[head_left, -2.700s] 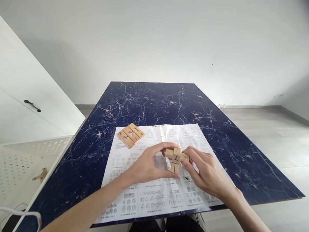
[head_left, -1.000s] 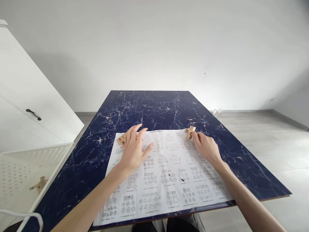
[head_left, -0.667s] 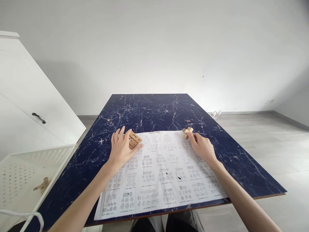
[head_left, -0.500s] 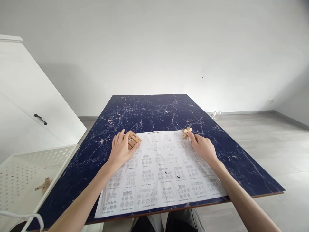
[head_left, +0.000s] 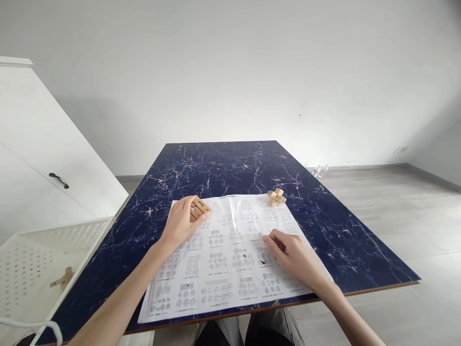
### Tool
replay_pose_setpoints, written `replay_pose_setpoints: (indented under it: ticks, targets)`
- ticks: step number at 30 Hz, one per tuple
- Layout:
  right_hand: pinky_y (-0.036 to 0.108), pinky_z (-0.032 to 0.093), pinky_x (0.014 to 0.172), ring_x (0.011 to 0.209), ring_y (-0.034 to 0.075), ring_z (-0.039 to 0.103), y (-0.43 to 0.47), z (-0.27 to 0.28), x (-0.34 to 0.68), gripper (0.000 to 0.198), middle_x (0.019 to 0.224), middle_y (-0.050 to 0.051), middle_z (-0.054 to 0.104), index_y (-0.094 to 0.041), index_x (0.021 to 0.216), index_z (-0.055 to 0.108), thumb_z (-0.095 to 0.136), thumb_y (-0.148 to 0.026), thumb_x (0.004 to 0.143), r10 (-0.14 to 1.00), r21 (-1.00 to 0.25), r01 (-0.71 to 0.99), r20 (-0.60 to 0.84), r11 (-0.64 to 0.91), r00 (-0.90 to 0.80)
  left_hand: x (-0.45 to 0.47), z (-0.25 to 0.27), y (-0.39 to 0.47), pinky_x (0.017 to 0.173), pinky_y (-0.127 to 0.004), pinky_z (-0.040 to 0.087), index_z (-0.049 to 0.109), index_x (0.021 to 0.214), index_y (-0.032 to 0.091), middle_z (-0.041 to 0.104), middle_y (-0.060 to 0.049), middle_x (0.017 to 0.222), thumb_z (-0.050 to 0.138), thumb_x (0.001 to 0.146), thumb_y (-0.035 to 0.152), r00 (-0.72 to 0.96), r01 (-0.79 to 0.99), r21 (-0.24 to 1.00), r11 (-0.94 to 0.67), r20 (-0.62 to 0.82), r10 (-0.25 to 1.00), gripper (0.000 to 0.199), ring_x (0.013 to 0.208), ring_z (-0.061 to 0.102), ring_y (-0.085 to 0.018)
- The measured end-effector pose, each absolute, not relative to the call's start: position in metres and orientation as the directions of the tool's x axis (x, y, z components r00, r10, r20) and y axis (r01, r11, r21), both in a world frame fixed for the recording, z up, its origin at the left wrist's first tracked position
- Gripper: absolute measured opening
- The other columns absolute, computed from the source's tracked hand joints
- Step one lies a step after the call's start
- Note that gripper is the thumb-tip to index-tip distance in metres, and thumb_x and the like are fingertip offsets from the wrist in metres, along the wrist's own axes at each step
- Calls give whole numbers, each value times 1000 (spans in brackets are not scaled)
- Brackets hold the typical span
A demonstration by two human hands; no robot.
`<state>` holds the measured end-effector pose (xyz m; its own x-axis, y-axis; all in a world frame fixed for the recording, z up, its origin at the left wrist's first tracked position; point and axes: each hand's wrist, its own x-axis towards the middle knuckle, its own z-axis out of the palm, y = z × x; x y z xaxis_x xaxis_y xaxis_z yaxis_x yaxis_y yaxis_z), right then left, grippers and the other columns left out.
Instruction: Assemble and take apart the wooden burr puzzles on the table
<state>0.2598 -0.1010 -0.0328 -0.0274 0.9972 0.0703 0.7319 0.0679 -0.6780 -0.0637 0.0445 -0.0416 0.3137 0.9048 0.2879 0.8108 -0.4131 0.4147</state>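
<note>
Block cross (head_left: pixel 277 197) on paper (head_left: pixel 224 228), bottles (head_left: pixel 320 170) beyond; left grip (head_left: pixel 181 221) clasping slotted boards (head_left: pixel 201 210), right grip (head_left: pixel 291 250) loosely closed

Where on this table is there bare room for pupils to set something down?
Bare tabletop lies beyond the paper sheet and to its right. Crowded on the sheet: far-left corner, left hand over wooden pieces; far-right corner, wooden cross; right side, right hand.

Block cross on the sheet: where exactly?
Head view, right of centre: the block cross sits at the far right corner of the sheet, beyond the right hand, not touching it.
</note>
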Motion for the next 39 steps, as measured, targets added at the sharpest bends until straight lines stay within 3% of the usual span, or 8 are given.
replay_pose_setpoints:
  ticks: [11, 16, 23, 29, 39]
  targets:
    - [28, 32, 56, 55, 18, 51, -104, -38, 256, 42, 61, -2, 55, -25, 74, 43, 45, -50, 108, 992, -686, 720, 127, 107, -26, -63, -44, 42, 119, -61, 42, 51, 146, 24, 53, -16, 152, 66, 94, 61, 275, 814, 408, -413, 356, 893, 66, 143, 48, -41]
    - [29, 33, 56, 55, 18, 51, -103, -36, 256, 43, 62, -1, 56, -25, 75, 44, 44, -52, 108, 993, -688, 719, 117, 103, -31, -61, -38, 41, 116, -59, 46, 52, 145, 25, 59, -14, 148, 64, 95, 63, 305, 807, 423, -413, 301, 904, 64, 138, 54, -39]
    - [29, 31, 55, 54, 19, 50, -104, -34, 256, 44, 61, -1, 55, -25, 74, 44, 43, -53, 108, 994, -692, 716, 105, 92, -27, -54, -35, 37, 119, -59, 46, 50, 149, 29, 56, -11, 156, 65, 97, 61, 386, 762, 469, -447, 226, 894, 63, 147, 49, -38]
    - [29, 31, 55, 54, 18, 49, -103, -32, 255, 44, 61, -1, 55, -25, 73, 43, 43, -53, 108, 994, -689, 719, 105, 93, -29, -40, -29, 23, 122, -60, 45, 46, 155, 29, 52, -12, 160, 63, 96, 69, 443, 748, 496, -441, 123, 888, 73, 152, 44, -39]
    - [29, 35, 58, 57, 19, 57, -102, -38, 258, 39, 64, -1, 62, -25, 76, 48, 46, -48, 108, 991, -678, 726, 132, 116, -35, -1, -29, -22, 124, -63, 43, 38, 161, 35, 45, -10, 166, 62, 95, 74, 625, 613, 588, -528, 47, 779, 80, 155, 40, -39]
